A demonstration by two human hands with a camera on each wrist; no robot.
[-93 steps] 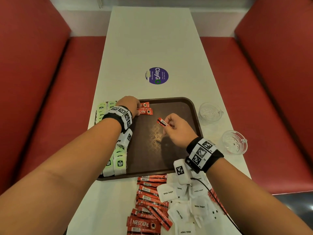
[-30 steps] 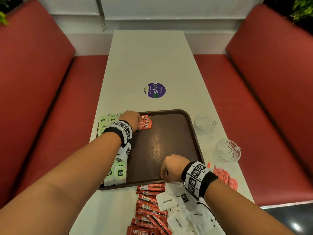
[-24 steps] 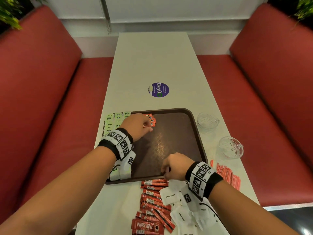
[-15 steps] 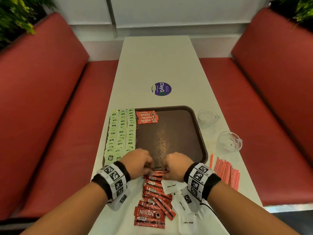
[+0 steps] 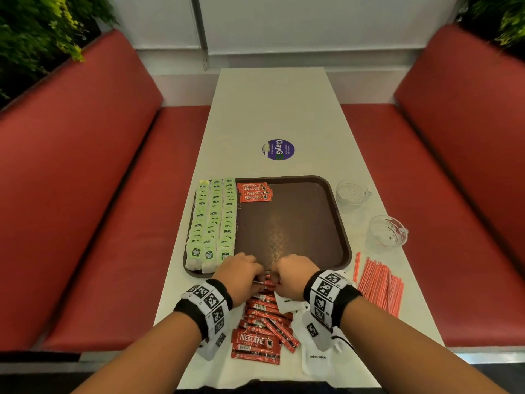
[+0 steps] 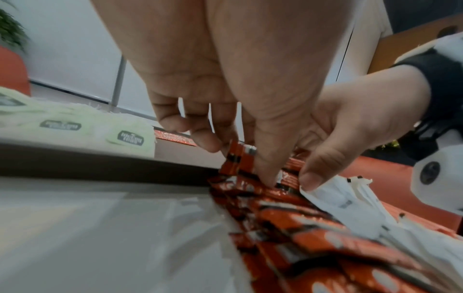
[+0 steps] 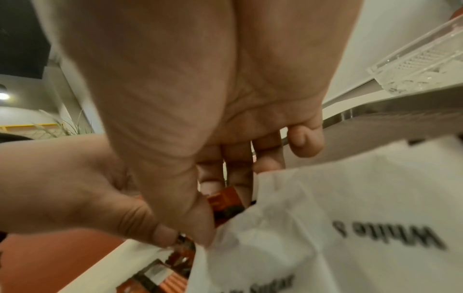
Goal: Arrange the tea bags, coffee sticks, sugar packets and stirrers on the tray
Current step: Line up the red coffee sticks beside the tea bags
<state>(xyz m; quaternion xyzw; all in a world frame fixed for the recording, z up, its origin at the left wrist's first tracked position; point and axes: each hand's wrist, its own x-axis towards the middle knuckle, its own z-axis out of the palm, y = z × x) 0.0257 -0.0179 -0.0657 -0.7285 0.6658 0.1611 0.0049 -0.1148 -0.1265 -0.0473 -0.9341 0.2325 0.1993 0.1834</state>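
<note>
left hand (image 5: pixel 241 275), right hand (image 5: pixel 292 275), fingers (image 6: pixel 265 170) pinching coffee sticks (image 6: pixel 240 158)

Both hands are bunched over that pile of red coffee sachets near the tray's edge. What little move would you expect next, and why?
Probably lifting one red coffee stick out of the pile and carrying it to the three red sticks at the far end of the brown plastic tray. The left hand and right hand both have a grip on it, and most of the tray is bare.
</note>
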